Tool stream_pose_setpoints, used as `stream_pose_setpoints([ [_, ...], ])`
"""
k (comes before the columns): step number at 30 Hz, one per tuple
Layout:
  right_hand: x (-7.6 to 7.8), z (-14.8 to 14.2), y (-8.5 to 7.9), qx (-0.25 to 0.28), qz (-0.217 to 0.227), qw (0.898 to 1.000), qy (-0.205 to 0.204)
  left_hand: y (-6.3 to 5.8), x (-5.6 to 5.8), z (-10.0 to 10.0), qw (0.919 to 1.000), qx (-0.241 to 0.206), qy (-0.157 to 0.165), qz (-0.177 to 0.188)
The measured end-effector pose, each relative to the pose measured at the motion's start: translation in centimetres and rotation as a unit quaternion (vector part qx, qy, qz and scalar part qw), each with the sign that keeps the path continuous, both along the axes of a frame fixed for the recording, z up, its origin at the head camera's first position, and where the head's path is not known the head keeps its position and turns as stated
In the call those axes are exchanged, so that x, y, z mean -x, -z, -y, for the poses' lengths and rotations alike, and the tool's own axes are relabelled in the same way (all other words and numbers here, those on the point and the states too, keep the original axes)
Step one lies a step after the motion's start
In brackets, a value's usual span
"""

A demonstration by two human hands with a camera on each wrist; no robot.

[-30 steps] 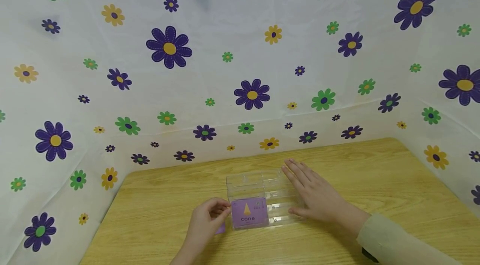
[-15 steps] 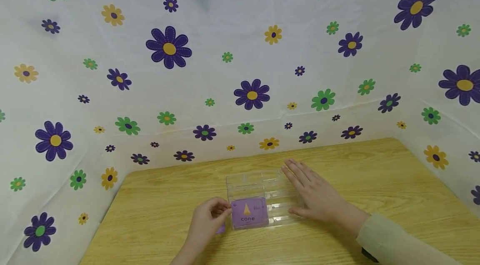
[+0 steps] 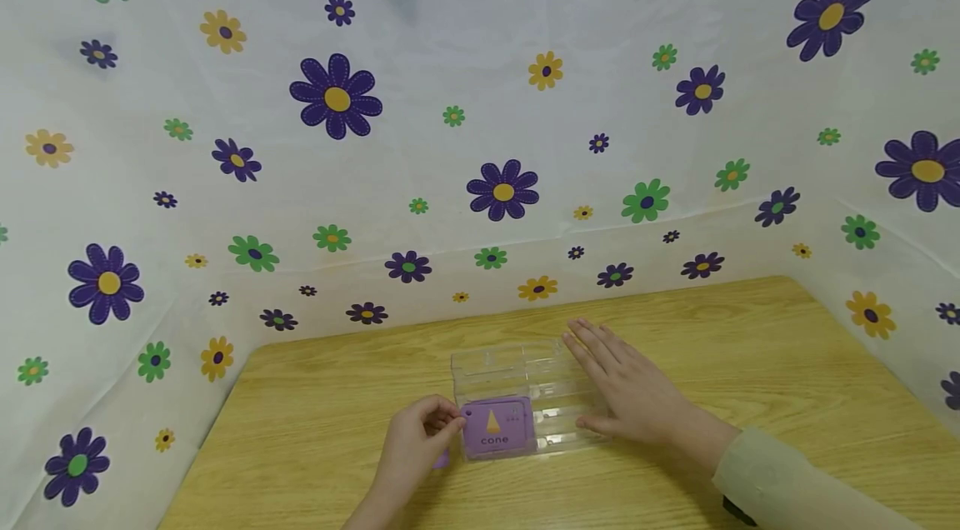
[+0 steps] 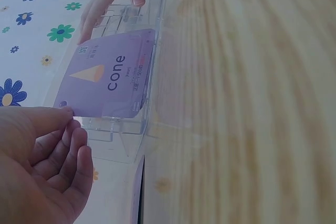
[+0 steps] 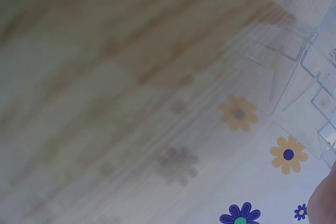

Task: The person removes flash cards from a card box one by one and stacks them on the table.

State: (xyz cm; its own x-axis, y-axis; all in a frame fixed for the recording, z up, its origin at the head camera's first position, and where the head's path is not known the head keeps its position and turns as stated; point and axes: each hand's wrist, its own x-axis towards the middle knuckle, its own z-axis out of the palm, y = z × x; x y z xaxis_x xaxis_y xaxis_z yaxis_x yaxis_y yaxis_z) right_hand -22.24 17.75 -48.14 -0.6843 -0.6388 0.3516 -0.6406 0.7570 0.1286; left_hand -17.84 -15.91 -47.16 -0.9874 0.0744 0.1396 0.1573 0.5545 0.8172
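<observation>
Card point(image 3: 497, 427) at lower centre shifts, seemingly loosening from the tray point(image 3: 491, 363), left hand point(image 3: 408, 436) pinching, my right hand point(image 3: 636, 390) straight-fingered.

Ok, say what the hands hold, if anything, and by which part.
The left hand pinches the purple cone card by its left edge, near the upper corner in the head view. The right hand only rests against the clear tray.
</observation>
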Motion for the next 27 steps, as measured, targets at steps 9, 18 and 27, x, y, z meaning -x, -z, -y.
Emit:
stream_pose_setpoints([
  [9,-0.18,0.06,-0.14,0.003,0.005,1.000,0.002,-0.06,0.05,0.00,0.9999,0.005,-0.007,0.006],
  [18,-0.19,0.05,-0.19,-0.001,0.000,1.000,0.002,-0.23,0.03,-0.10,0.9997,-0.002,-0.020,0.012],
  [27,-0.22,0.06,-0.15,-0.002,0.011,1.000,0.008,-0.04,0.13,-0.02,0.9998,-0.008,-0.019,0.008],
])
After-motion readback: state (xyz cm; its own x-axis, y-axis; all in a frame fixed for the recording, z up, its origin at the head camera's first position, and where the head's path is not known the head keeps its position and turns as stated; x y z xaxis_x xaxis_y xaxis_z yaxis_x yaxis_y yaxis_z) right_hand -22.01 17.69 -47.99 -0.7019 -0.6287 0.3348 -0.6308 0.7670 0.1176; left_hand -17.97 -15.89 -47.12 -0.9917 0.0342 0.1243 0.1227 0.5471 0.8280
